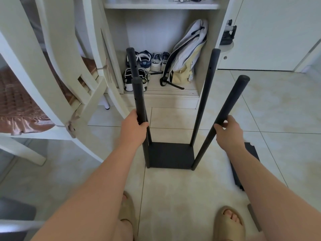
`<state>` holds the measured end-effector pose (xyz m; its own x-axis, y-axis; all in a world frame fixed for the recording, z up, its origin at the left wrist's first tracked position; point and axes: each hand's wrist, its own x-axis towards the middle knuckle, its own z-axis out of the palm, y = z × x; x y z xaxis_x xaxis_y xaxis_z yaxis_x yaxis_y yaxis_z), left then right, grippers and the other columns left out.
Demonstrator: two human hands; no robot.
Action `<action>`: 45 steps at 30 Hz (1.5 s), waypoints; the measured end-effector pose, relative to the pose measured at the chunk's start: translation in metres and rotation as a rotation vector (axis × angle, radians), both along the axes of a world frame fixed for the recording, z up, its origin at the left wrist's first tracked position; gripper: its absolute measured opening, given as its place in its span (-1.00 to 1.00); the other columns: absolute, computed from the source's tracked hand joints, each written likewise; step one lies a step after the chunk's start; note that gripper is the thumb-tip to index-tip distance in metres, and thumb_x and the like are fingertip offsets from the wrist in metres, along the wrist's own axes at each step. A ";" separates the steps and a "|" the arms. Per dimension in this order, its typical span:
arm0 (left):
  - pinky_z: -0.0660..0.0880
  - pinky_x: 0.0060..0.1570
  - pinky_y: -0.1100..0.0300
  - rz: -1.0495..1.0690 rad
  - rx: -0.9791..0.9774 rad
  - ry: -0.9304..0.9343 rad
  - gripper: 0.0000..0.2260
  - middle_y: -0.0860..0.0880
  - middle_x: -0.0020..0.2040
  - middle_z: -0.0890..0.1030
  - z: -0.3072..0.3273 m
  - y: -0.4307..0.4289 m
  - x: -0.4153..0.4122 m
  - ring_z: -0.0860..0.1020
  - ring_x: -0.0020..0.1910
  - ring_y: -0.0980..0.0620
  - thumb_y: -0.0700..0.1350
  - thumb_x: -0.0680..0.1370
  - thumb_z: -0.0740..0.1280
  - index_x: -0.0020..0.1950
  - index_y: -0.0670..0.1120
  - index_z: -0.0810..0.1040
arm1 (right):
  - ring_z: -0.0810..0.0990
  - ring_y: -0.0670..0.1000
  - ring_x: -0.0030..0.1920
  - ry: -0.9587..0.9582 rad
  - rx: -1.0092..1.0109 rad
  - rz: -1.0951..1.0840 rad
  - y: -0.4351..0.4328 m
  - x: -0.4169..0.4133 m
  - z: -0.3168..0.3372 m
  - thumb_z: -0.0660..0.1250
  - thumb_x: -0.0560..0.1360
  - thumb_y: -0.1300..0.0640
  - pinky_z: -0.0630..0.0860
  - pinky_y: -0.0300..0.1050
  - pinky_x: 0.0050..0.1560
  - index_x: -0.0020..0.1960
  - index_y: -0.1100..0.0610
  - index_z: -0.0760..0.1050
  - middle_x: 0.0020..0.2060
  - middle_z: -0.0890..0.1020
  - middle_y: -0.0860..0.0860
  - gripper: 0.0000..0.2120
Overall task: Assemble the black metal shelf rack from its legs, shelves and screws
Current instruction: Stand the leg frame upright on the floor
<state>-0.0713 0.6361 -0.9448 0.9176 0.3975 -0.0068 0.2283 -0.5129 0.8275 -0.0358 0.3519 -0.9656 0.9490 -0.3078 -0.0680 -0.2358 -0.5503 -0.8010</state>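
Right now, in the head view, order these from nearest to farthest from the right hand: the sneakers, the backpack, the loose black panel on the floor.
From the right hand:
1. Black panel, on the floor below it, to the right.
2. Backpack, leaning at the right side of the cupboard.
3. Sneakers, at the cupboard's left side.

Lighting bright, even, diffuse. Shadows faint and soft. Mild sheen on floor tiles (278,115) right of the right grip (229,134). Strong wide-angle bowing at edges; corners soft, slight overall blur.
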 end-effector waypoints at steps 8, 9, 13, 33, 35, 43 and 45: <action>0.55 0.12 0.09 -0.025 0.016 -0.032 -0.72 0.01 0.07 0.60 0.002 0.001 -0.009 0.59 0.07 0.00 -0.16 0.59 0.38 0.29 -0.07 0.47 | 0.60 0.07 -0.13 0.021 0.015 0.020 -0.004 -0.011 0.004 0.26 0.65 0.18 0.48 -0.17 -0.31 0.26 0.05 0.40 0.04 0.56 -0.03 -0.81; 0.55 0.12 0.09 -0.031 0.016 -0.033 -0.73 0.01 0.07 0.59 0.002 0.000 -0.010 0.58 0.06 0.01 -0.16 0.59 0.37 0.28 -0.06 0.47 | 0.61 0.07 -0.13 0.022 0.022 0.019 -0.005 -0.012 0.005 0.26 0.65 0.18 0.49 -0.16 -0.30 0.22 0.04 0.39 0.04 0.56 -0.03 -0.83; 0.55 0.14 0.06 -0.024 -0.005 -0.026 -0.71 -0.07 0.16 0.61 0.002 -0.004 -0.013 0.60 0.13 -0.06 -0.14 0.62 0.34 0.33 -0.08 0.44 | 0.60 0.01 -0.15 0.018 0.009 0.049 -0.008 -0.018 0.006 0.27 0.65 0.15 0.47 -0.20 -0.32 0.27 0.07 0.42 0.04 0.57 -0.05 -0.80; 0.56 0.04 0.12 -0.708 0.252 0.777 -0.53 0.03 0.20 0.56 -0.049 -0.117 -0.029 0.58 0.05 0.08 0.23 0.57 0.29 0.41 0.04 0.42 | 0.23 0.19 0.55 0.451 -0.356 0.249 -0.158 -0.062 -0.024 0.25 0.65 -0.01 0.22 0.06 0.51 0.64 0.06 0.06 0.60 0.19 0.08 -0.36; 0.51 0.17 0.15 -0.828 0.297 0.752 -0.49 0.11 0.25 0.54 -0.063 -0.146 -0.035 0.55 0.13 0.12 0.25 0.55 0.30 0.44 0.08 0.40 | 0.23 0.20 0.55 0.505 -0.371 0.243 -0.175 -0.053 -0.037 0.24 0.65 -0.04 0.24 0.13 0.51 0.65 0.04 0.03 0.61 0.18 0.06 -0.34; 0.43 0.13 0.20 -0.897 0.153 0.749 -0.44 0.09 0.38 0.46 -0.148 -0.264 -0.009 0.50 0.22 0.09 0.25 0.56 0.31 0.51 0.10 0.30 | 0.32 0.20 0.48 0.619 -0.545 0.227 -0.249 -0.003 -0.124 0.15 0.65 -0.12 0.33 0.16 0.42 0.63 -0.03 0.07 0.54 0.29 0.05 -0.40; 0.44 0.19 0.15 -0.898 0.124 0.747 -0.42 0.06 0.42 0.44 -0.180 -0.298 0.010 0.49 0.27 0.05 0.24 0.56 0.32 0.52 0.08 0.28 | 0.32 0.19 0.48 0.673 -0.577 0.226 -0.269 0.006 -0.156 0.14 0.65 -0.14 0.31 0.16 0.40 0.62 -0.06 0.07 0.54 0.29 0.01 -0.41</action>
<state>-0.0617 0.3381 -1.1252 0.6535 -0.3548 -0.6686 0.1511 -0.8044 0.5745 -0.0295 0.0826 -1.1213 0.8068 -0.2773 -0.5218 -0.3911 -0.9125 -0.1199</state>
